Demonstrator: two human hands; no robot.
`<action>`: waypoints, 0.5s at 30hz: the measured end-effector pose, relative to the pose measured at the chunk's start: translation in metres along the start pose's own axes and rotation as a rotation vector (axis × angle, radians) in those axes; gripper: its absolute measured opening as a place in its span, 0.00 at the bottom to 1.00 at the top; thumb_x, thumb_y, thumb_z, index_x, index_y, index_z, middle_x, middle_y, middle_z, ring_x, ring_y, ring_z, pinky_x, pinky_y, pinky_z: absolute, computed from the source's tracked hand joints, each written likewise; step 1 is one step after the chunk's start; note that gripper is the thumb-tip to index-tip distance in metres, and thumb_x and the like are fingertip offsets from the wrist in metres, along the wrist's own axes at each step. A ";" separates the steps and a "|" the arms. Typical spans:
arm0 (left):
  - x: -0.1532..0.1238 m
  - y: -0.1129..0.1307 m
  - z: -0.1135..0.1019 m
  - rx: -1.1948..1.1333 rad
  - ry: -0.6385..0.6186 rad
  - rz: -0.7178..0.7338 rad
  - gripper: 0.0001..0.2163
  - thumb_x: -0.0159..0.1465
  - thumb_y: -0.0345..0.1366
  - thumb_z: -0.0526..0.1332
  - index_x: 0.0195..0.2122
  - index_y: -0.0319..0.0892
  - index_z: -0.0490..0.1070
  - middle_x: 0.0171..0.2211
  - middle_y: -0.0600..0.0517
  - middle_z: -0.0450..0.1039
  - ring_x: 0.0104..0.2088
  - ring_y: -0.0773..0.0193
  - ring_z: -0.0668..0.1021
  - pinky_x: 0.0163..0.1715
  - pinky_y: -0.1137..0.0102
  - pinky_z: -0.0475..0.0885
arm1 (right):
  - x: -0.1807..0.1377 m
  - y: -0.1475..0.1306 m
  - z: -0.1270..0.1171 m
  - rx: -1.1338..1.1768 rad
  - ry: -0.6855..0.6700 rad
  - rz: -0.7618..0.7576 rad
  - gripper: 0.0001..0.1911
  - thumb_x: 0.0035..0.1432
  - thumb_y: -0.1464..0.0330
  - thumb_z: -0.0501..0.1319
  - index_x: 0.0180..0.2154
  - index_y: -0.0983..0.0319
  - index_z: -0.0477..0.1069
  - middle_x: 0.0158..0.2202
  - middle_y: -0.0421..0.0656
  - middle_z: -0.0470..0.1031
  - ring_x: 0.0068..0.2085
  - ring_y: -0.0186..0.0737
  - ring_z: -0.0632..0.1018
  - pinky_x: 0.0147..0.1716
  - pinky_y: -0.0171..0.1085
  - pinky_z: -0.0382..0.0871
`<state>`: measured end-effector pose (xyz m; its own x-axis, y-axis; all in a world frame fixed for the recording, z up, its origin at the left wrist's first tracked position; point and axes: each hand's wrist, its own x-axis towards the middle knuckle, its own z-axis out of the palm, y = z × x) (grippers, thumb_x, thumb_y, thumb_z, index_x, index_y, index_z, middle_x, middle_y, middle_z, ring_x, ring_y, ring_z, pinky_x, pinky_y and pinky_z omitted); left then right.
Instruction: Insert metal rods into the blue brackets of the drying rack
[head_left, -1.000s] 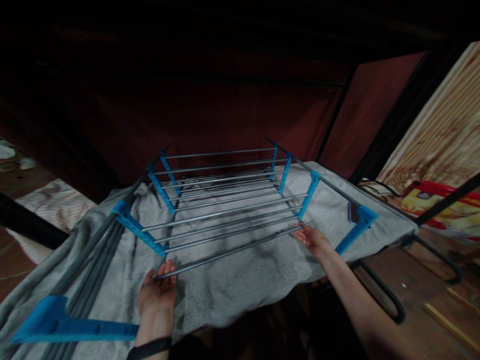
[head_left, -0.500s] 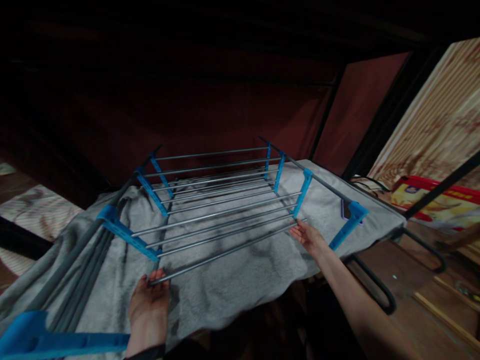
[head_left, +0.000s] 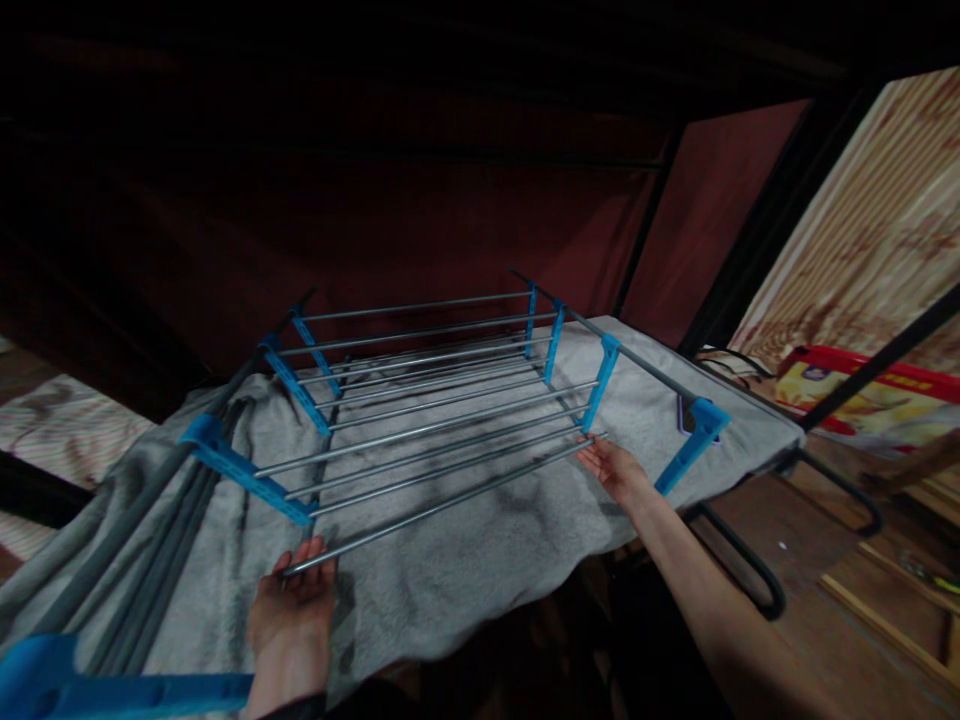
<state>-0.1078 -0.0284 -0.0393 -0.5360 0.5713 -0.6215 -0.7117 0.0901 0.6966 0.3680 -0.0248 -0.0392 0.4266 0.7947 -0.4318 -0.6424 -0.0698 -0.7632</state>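
A clothes drying rack [head_left: 420, 400] with blue plastic brackets and several thin metal rods stands over a grey towel [head_left: 465, 560]. The nearest metal rod [head_left: 442, 503] lies loose, slanting from lower left to upper right. My left hand [head_left: 292, 612] is palm up, its fingers curled around the rod's left end beside a blue bracket [head_left: 247, 472]. At the rod's right end my right hand [head_left: 616, 468] pinches the tip, just below another blue bracket [head_left: 596, 395].
A blue rack arm [head_left: 112, 690] crosses the lower left corner. A black tube frame [head_left: 750, 570] loops over the wooden floor at right, near a red and yellow package [head_left: 862, 400]. Dark red fabric walls stand behind.
Both hands keep hold of the rod's ends. The rod and hands have drifted slightly left and down in the picture as my head moved.
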 end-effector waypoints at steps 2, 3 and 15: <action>-0.007 0.001 0.002 -0.017 0.015 -0.017 0.13 0.59 0.20 0.49 0.34 0.46 0.65 0.34 0.53 0.72 0.31 0.62 0.78 0.44 0.61 0.76 | 0.000 0.000 -0.001 0.000 0.012 -0.005 0.09 0.67 0.77 0.59 0.34 0.60 0.71 0.27 0.40 0.80 0.28 0.32 0.82 0.35 0.30 0.82; -0.010 0.001 0.004 -0.026 0.007 -0.025 0.13 0.58 0.20 0.49 0.33 0.45 0.66 0.34 0.53 0.72 0.31 0.62 0.79 0.44 0.62 0.76 | 0.000 0.000 -0.002 0.000 0.017 -0.008 0.09 0.66 0.76 0.60 0.33 0.60 0.71 0.25 0.39 0.79 0.27 0.32 0.81 0.34 0.30 0.82; -0.011 0.003 0.008 -0.043 0.049 -0.069 0.16 0.70 0.24 0.43 0.26 0.44 0.59 0.30 0.54 0.67 0.29 0.66 0.75 0.32 0.70 0.73 | -0.002 -0.003 0.004 -0.001 0.016 0.014 0.11 0.68 0.77 0.53 0.36 0.61 0.71 0.29 0.43 0.82 0.29 0.34 0.83 0.34 0.32 0.82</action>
<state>-0.1005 -0.0284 -0.0274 -0.5059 0.5245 -0.6848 -0.7658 0.0923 0.6364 0.3661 -0.0236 -0.0340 0.4276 0.7842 -0.4497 -0.6478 -0.0812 -0.7575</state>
